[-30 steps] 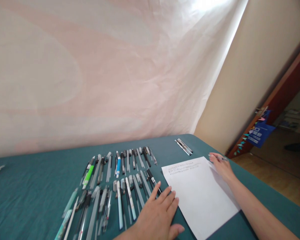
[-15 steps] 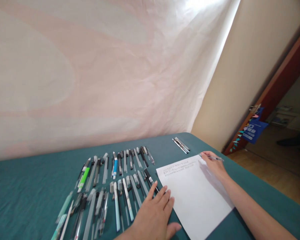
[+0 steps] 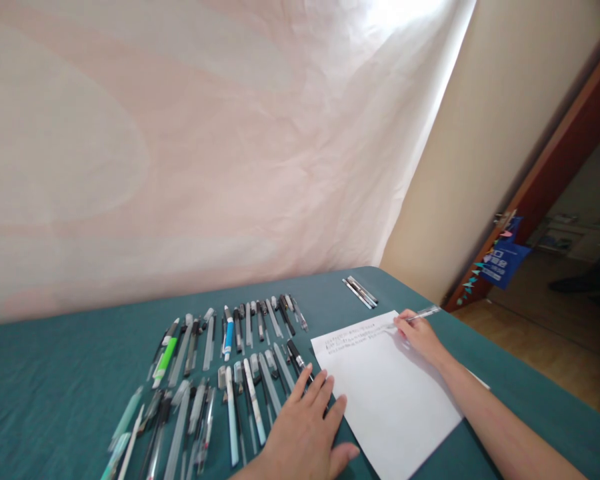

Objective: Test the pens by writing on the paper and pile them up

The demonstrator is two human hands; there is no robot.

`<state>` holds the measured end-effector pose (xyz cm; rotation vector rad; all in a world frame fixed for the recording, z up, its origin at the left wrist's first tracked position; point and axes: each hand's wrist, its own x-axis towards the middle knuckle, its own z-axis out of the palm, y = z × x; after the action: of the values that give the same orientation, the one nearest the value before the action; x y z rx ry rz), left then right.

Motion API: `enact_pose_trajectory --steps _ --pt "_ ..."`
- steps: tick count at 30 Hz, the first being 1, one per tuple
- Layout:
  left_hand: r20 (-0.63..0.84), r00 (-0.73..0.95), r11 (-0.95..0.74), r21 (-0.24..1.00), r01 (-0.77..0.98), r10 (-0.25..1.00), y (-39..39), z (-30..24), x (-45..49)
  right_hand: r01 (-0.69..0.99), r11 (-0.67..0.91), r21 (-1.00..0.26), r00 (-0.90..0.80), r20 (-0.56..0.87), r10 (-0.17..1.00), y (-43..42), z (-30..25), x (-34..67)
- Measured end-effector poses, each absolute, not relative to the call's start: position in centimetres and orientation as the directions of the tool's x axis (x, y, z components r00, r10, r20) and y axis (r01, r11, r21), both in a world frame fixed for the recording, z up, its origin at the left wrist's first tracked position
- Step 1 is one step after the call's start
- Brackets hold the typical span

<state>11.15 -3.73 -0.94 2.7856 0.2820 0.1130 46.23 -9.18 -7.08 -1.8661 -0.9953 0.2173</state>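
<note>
My right hand [image 3: 420,339] is closed around a clear pen [image 3: 427,312], its tip end over the upper part of a white sheet of paper [image 3: 390,407]. Several lines of small dark handwriting run across the sheet's top. Fingers spread, my left hand [image 3: 313,421] lies flat at the sheet's left edge, its fingertips over a black pen [image 3: 296,355]. Beside that hand, a light blue and white pen [image 3: 255,398] lies in a row with several others.
Rows of pens, among them a bright green pen [image 3: 165,361] and a blue and white pen [image 3: 229,337], cover the left middle of the dark green tablecloth [image 3: 60,373]. A small group of slim pens or refills [image 3: 361,292] lies beyond the paper. Behind hangs a pale curtain [image 3: 205,147].
My right hand has moved slightly left and down over the paper with the pen, from near the top right corner. My left hand has stayed almost in place.
</note>
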Motion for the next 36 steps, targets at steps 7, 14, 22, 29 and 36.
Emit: enact_pose_trajectory --steps 7,14,22,29,36 --pt "0.084 0.975 -0.925 0.342 0.165 0.205 -3.7 -1.0 11.1 0.585 -0.218 -0.781 0.655 0.297 0.695 -9.1 -7.7 46.7" --pt "0.060 0.972 -0.917 0.349 0.193 0.227 -3.8 -0.8 11.2 0.624 -0.224 -0.749 0.637 0.321 0.701 -9.1 -7.9 46.9" --pt "0.046 0.973 -0.916 0.351 0.195 0.225 -3.9 -0.7 11.1 0.648 -0.229 -0.727 0.627 0.338 0.701 -9.1 -7.9 47.0" --pt "0.090 0.970 -0.927 0.328 0.183 0.224 -3.8 -0.9 11.1 0.652 -0.230 -0.723 0.625 0.339 0.704 -9.2 -7.9 47.0" --pt "0.053 0.973 -0.934 0.297 0.198 0.223 -3.8 -1.0 11.0 0.660 -0.237 -0.713 0.618 0.335 0.711 -9.2 -8.3 47.4"
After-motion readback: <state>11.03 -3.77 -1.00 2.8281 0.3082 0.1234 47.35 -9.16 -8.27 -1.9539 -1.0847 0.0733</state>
